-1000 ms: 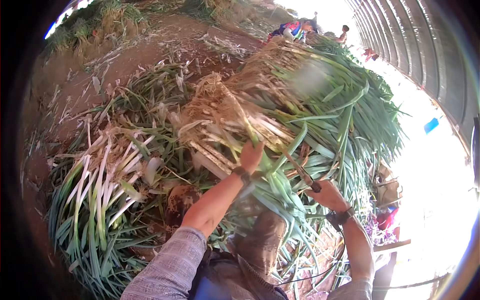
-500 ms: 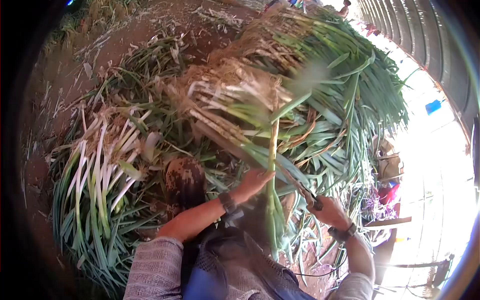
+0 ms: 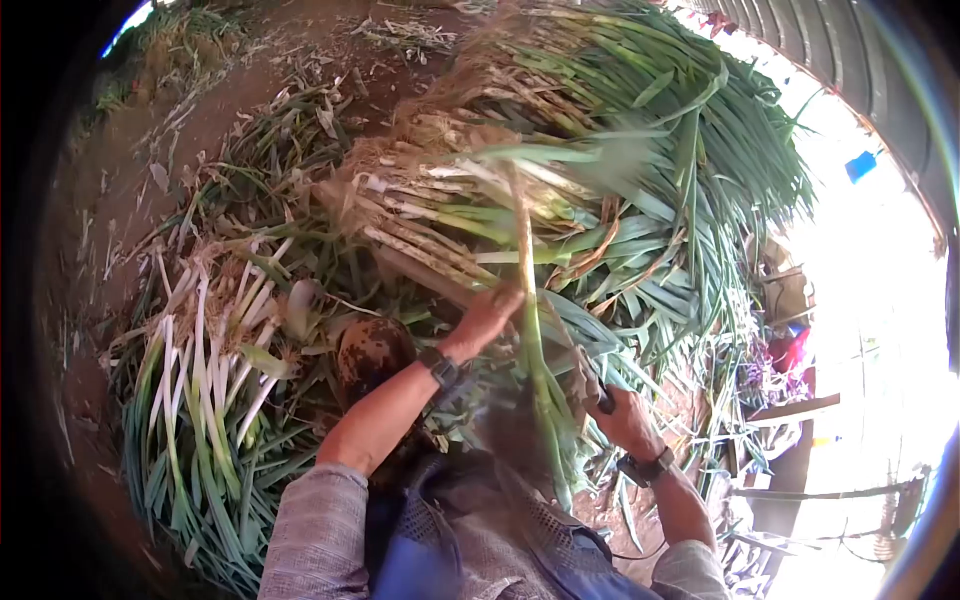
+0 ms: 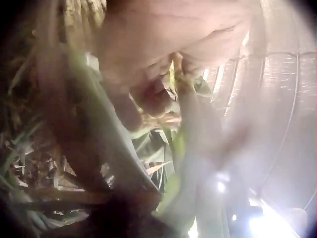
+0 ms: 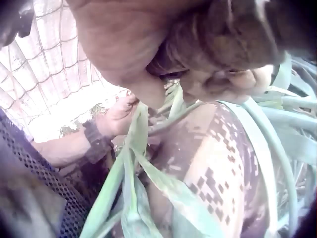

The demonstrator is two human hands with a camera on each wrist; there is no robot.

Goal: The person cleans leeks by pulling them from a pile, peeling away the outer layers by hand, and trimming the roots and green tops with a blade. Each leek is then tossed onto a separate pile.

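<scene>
My left hand (image 3: 493,312) grips a single leek (image 3: 527,245) around its shank, in front of my lap. The root end points away from me; green leaves (image 5: 130,198) hang down toward my knees. In my right hand (image 3: 628,422) is a knife-like tool (image 3: 583,375) with a dark handle, its narrow blade angled up beside the leek. From the right wrist view, curled fingers wrap the handle (image 5: 208,44), while the left hand (image 5: 119,118) shows behind the leaves. The left wrist view is blurred, with curled fingers (image 4: 151,99) near a pale green stalk.
A large heap of leeks (image 3: 640,120) with dirty roots lies ahead. To the left is a pile of leeks with white shanks (image 3: 205,350). Near my left forearm is a patterned knee (image 3: 370,355). A ribbed, curved wall (image 3: 850,100) rises at right, past a bright strip of ground.
The left hand drew the leek back from the heap toward my lap, turning it upright, then moved slightly forward. The right hand with the tool shifted a little left and nearer my body.
</scene>
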